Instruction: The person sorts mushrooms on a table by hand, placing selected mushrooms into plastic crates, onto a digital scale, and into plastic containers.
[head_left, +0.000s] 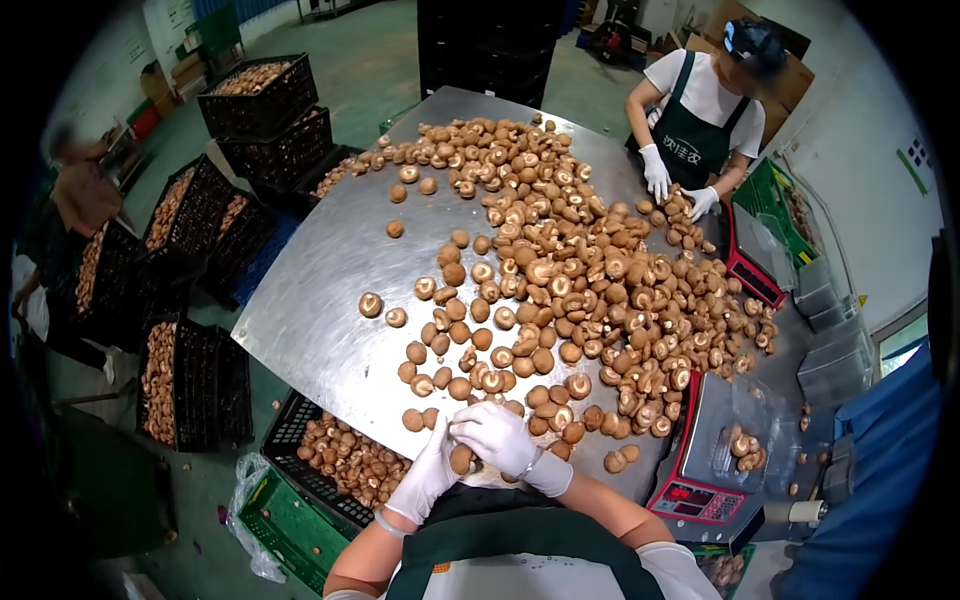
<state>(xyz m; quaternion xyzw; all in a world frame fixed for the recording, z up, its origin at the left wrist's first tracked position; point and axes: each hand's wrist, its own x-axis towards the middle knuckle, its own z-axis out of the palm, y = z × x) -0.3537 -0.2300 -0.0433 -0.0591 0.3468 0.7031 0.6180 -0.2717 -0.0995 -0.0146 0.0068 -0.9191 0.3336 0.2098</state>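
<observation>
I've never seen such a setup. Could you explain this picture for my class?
There is no machine arm here: one camera, worn on a person's head, looks forward and down. The white-gloved left hand and right hand at bottom centre are the wearer's. A brown mushroom shows between them; whether one or both grip it is hard to tell. Many loose mushrooms cover part of the metal table, with a red-edged scale at the near right. Across it, another gloved person handles mushrooms too.
</observation>
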